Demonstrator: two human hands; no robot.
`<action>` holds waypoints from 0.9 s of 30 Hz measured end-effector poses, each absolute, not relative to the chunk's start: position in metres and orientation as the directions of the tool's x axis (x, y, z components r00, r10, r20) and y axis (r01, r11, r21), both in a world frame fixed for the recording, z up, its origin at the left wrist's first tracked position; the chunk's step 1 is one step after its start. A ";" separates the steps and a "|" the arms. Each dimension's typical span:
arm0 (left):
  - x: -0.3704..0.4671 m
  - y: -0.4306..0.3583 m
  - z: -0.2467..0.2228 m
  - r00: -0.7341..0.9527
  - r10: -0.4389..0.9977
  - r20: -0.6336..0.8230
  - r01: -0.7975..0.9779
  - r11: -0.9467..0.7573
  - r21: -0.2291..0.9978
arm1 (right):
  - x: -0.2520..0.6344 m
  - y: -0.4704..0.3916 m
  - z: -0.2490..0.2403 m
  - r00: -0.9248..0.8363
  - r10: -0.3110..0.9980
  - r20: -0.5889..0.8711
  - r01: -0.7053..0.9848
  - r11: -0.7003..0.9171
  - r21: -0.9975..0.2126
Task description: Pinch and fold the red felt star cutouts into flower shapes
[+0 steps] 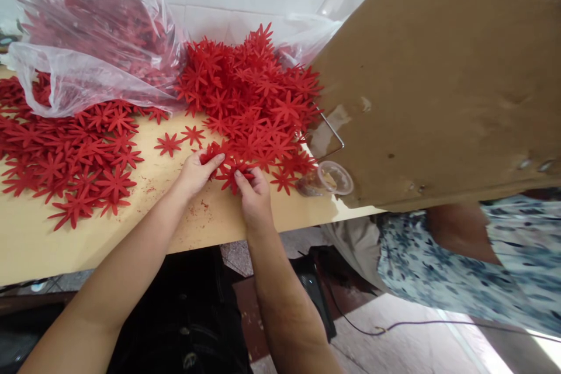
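Near the table's front edge my left hand (199,170) pinches a red flower-shaped piece (211,158) between thumb and fingers. Just to its right, my right hand (254,190) grips another red flower piece (229,176), its thumb on top. The two held pieces are close together; whether they touch I cannot tell. A tall heap of red flower pieces (249,93) rises right behind my hands. Two loose flowers (169,144) lie behind my left hand. A second, wide pile of the same pieces (74,152) covers the table's left part.
A clear plastic bag (105,41) full of red pieces stands at the back left. A clear plastic cup (328,179) lies near the right edge beside a large brown board (438,82). Behind the board shows a person's patterned clothing (421,263). Red crumbs dot the table (193,236).
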State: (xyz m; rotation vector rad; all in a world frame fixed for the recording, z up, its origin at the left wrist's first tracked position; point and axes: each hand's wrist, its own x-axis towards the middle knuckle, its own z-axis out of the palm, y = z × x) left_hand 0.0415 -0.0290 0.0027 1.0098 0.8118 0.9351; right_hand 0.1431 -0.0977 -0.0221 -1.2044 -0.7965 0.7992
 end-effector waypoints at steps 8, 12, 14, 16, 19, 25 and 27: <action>0.044 -0.030 -0.001 0.407 0.905 -0.126 -0.307 0.266 0.914 | 0.144 -0.099 -0.023 0.505 0.857 0.102 -0.040 0.141 -0.989; 0.044 -0.029 -0.001 0.380 0.914 -0.145 -0.280 0.263 0.923 | 0.144 -0.100 -0.021 0.549 0.832 0.087 -0.024 0.120 -0.992; 0.044 -0.030 0.000 0.388 0.908 -0.159 -0.252 0.271 0.929 | 0.144 -0.101 -0.019 0.550 0.830 0.091 -0.030 0.129 -0.991; 0.043 -0.031 0.002 0.412 0.894 -0.173 -0.230 0.286 0.930 | 0.143 -0.100 -0.018 0.550 0.830 0.088 -0.038 0.130 -0.991; 0.043 -0.035 0.005 0.495 0.858 -0.140 -0.225 0.282 0.933 | 0.142 -0.099 -0.017 0.559 0.824 0.092 -0.051 0.145 -0.988; 0.045 -0.039 0.000 0.619 0.783 -0.054 -0.219 0.238 0.946 | 0.143 -0.097 -0.024 0.547 0.832 0.088 -0.118 0.181 -0.976; 0.045 -0.037 -0.003 0.594 0.803 -0.050 -0.224 0.225 0.948 | 0.144 -0.096 -0.026 0.559 0.826 0.075 -0.120 0.170 -0.978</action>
